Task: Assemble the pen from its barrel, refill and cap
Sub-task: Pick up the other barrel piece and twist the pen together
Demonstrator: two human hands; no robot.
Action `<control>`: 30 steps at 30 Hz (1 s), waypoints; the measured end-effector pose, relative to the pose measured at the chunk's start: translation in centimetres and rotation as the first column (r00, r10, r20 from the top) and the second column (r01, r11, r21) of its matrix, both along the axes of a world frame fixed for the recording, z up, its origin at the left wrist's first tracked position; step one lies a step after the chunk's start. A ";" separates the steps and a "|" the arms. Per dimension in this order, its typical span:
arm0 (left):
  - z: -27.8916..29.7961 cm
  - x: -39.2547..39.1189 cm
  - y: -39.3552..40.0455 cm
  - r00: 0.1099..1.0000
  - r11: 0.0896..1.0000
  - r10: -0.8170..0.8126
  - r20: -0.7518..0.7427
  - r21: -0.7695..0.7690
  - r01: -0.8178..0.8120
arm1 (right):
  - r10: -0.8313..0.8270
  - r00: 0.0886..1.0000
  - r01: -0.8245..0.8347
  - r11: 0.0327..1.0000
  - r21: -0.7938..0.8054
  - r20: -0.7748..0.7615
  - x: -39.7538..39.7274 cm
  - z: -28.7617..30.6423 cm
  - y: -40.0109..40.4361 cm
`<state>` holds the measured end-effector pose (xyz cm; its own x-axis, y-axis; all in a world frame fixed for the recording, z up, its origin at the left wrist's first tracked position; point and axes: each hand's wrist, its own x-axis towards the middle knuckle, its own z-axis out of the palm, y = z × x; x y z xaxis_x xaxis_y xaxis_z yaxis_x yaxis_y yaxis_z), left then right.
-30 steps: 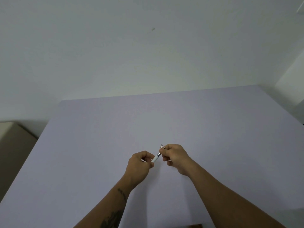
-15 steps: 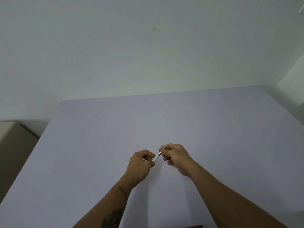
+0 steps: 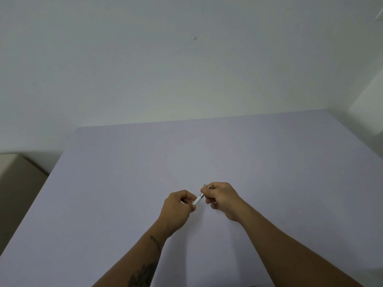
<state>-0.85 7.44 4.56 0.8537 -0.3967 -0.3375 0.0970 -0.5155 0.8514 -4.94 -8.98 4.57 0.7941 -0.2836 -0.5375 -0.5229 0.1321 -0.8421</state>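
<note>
- Tabletop [image 3: 269, 162] is a wide lavender sheet, and I see nothing on it but my arms. There's open room out to the far edge, the left edge and the right edge.
- Both hands sit just near of the tabletop's middle, raised a little, well apart from every edge.
- Left hand [image 3: 178, 210]: grip curled shut on the white barrel [image 3: 196, 200].
- Right hand [image 3: 222, 198]: grip pinched on the pen's darker upper end, a sliver poking past the knuckles. Cap or tip section, I can't tell.
- Change from a second ago: barely any. Both hands have held their grips, drifting slightly to the right. I'd judge the join is seating or twisting home.
- Refill: hidden, presumably inside.
</note>
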 end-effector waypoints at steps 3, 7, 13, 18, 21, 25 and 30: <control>0.0 0.0 -0.2 1.000 1.000 0.014 -0.014 -0.015 -0.014 | -0.025 1.000 0.025 0.999 -0.021 0.008 0.2 -0.1 0.0; 0.0 0.1 -0.4 1.000 0.999 0.022 -0.016 -0.028 -0.022 | -0.037 0.999 0.038 0.997 -0.068 0.020 0.3 -0.3 0.2; -0.2 0.0 -0.1 1.000 1.000 0.010 -0.026 -0.027 -0.011 | -0.013 1.000 0.014 0.993 -0.119 0.011 0.0 -0.8 0.6; -0.2 0.2 0.0 0.999 0.999 0.018 -0.032 -0.029 -0.019 | -0.035 0.999 0.035 0.999 0.012 0.036 -0.1 -0.5 0.3; -0.3 0.4 0.0 0.999 0.999 0.021 -0.030 -0.026 -0.022 | -0.032 0.999 0.031 0.999 0.033 0.040 0.0 -0.4 0.1; -0.3 0.2 0.0 0.999 0.999 0.018 -0.028 -0.034 -0.019 | -0.034 0.999 0.035 0.998 -0.043 0.017 0.1 -0.4 0.3; -0.2 0.0 0.1 0.999 0.999 0.011 -0.044 -0.044 -0.013 | -0.005 1.000 0.009 0.989 -0.145 0.022 -0.1 -0.3 0.8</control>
<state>-0.82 7.58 4.39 0.8436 -0.4017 -0.3564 0.1404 -0.4756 0.8684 -5.02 -8.20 4.23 0.8030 -0.3627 -0.4729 -0.5035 0.0116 -0.8639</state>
